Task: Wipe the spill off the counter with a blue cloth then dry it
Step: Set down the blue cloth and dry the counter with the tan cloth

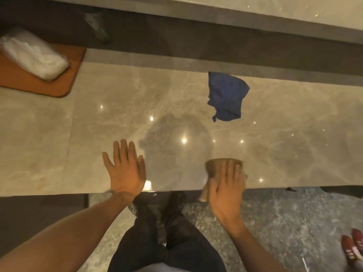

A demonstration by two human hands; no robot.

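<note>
A crumpled blue cloth (pixel 225 96) lies alone on the beige marble counter (pixel 98 124), toward its far edge. My right hand (pixel 225 191) presses flat on a brown cloth (pixel 218 166) at the counter's near edge, and part of that cloth hangs over the edge. My left hand (pixel 125 169) rests flat on the counter with fingers spread, holding nothing. A darker patch (pixel 176 142) on the marble lies between the hands and the blue cloth; whether it is wet or a shadow I cannot tell.
An orange tray (pixel 29 81) with a white plastic-wrapped bundle (pixel 33 55) sits at the counter's far left. A raised ledge (pixel 255 22) runs behind the counter. Below are my dark trousers and shoes (pixel 172 213), and another person's red shoes (pixel 353 248) on the floor at right.
</note>
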